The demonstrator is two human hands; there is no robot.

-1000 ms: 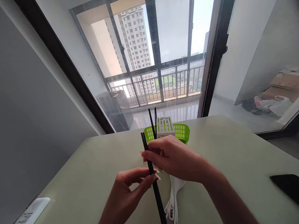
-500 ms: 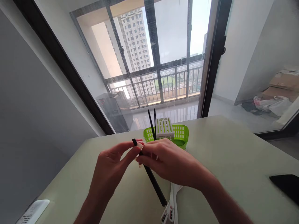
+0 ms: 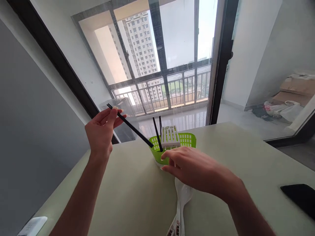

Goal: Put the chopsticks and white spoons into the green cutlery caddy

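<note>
Before us we had a pale, greenish desk (image 3: pixel 128 186). Towards its far edge we saw a green basket (image 3: pixel 158 157) standing upright. Nearer us lay white spoons (image 3: pixel 185 195), overlapping, bowls towards the basket and printed handles towards us. Well to the right we saw a flat black object (image 3: pixel 301 196); at the near left, a white object (image 3: pixel 35 224).

Place is identified as a home, apparently a high-rise flat. A glazed balcony (image 3: pixel 183 119) is seen beyond a dark door frame (image 3: pixel 222 65), and a tower block (image 3: pixel 141 42) outside. Domestic chopsticks (image 3: pixel 135 129), white spoons (image 3: pixel 183 193) and a green basket (image 3: pixel 159 157) are noted indoors.
</note>
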